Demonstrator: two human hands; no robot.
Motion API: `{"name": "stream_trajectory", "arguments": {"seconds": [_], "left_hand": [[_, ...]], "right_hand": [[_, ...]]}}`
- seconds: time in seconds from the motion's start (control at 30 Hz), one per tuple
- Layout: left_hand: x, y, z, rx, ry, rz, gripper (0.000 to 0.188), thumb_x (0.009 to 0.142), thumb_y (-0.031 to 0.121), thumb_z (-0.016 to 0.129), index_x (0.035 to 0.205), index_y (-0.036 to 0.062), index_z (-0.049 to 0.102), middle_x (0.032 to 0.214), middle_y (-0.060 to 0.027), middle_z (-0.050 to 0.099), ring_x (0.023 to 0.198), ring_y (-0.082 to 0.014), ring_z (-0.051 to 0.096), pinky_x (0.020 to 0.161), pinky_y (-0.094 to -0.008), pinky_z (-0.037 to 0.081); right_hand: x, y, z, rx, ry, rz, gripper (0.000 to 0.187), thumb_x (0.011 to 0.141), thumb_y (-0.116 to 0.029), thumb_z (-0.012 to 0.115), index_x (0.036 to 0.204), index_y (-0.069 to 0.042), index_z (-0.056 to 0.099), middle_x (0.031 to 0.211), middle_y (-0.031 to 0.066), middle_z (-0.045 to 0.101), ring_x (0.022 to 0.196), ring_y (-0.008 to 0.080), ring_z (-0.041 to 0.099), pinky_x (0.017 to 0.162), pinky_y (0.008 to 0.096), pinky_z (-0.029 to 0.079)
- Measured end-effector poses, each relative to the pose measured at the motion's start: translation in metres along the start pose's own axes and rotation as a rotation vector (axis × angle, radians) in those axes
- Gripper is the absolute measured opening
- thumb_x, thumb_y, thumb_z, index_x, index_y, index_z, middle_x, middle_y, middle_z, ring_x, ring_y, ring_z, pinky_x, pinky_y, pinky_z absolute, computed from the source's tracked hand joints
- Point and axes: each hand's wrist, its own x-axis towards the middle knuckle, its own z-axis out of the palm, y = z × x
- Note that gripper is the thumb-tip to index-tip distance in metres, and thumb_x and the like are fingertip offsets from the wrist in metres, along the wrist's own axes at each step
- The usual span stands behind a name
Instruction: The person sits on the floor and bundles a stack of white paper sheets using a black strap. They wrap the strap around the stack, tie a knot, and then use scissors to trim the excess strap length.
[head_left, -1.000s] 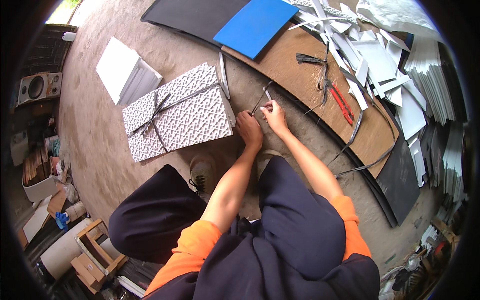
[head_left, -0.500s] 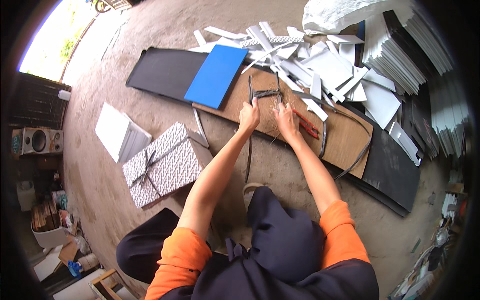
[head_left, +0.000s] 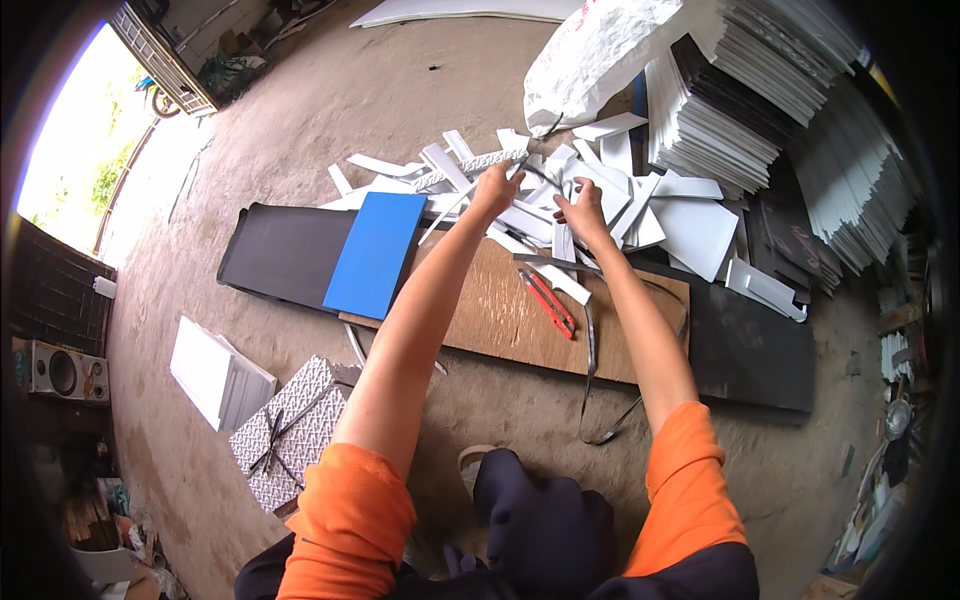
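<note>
At the far edge of the brown board [head_left: 500,310] on the concrete floor [head_left: 400,90], I have both arms stretched out into the heap of white offcut strips [head_left: 610,200]. My left hand [head_left: 497,186] is closed, pinching a long white strip [head_left: 462,190] that slants down to the left. My right hand [head_left: 583,213] rests fingers-down on the scraps; whether it grips anything I cannot tell. A red utility knife [head_left: 548,305] lies on the board between my forearms. A blue panel [head_left: 375,253] overlaps the board's left end, atop a black sheet [head_left: 285,255]. A patterned gift box [head_left: 290,428] sits beside my left elbow
</note>
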Motion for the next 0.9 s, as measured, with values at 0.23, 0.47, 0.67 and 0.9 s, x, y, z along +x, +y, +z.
{"name": "stream_trajectory", "arguments": {"seconds": [0.23,0.47,0.67,0.9], "left_hand": [[-0.054,-0.036,-0.032,0.024,-0.058,-0.056,0.038,0.077,0.023,0.057,0.107,-0.0006,0.052,0.102,-0.0231,0.054,0.097,-0.0355,0.051,0.083,-0.0387,0.04],[-0.238,-0.04,-0.166,0.074,-0.284,-0.258,0.031,0.081,0.022,0.054,0.108,0.0078,0.053,0.105,-0.0146,0.055,0.096,-0.0287,0.052,0.086,-0.0351,0.039],[-0.368,-0.04,-0.331,0.309,-0.023,-0.173,0.021,0.076,0.014,0.056,0.095,0.005,0.058,0.095,-0.0153,0.057,0.091,-0.0283,0.054,0.081,-0.036,0.042],[-0.459,-0.052,-0.379,0.478,-0.112,-0.343,0.028,0.076,0.017,0.059,0.099,0.0018,0.055,0.102,-0.0165,0.052,0.099,-0.03,0.049,0.085,-0.036,0.04]], "right_hand": [[-0.028,-0.003,0.012,-0.023,-0.048,-0.113,0.027,0.077,0.0,0.047,0.104,0.002,0.045,0.103,0.0182,0.042,0.071,0.026,0.058,0.062,0.0311,0.049],[-0.14,-0.099,0.061,0.086,-0.683,-0.108,0.015,0.082,-0.005,0.045,0.095,0.0,0.052,0.085,0.0096,0.056,0.058,0.0149,0.06,0.048,0.0241,0.049],[-0.216,-0.24,0.129,-0.115,-1.126,-0.641,0.015,0.078,-0.008,0.049,0.089,0.001,0.055,0.076,0.0172,0.06,0.068,0.0232,0.061,0.064,0.0335,0.048],[-0.301,-0.293,0.205,-0.681,-1.29,-1.122,0.025,0.075,-0.011,0.052,0.097,0.0,0.05,0.099,0.0185,0.052,0.099,0.0315,0.049,0.085,0.0384,0.04]]}}
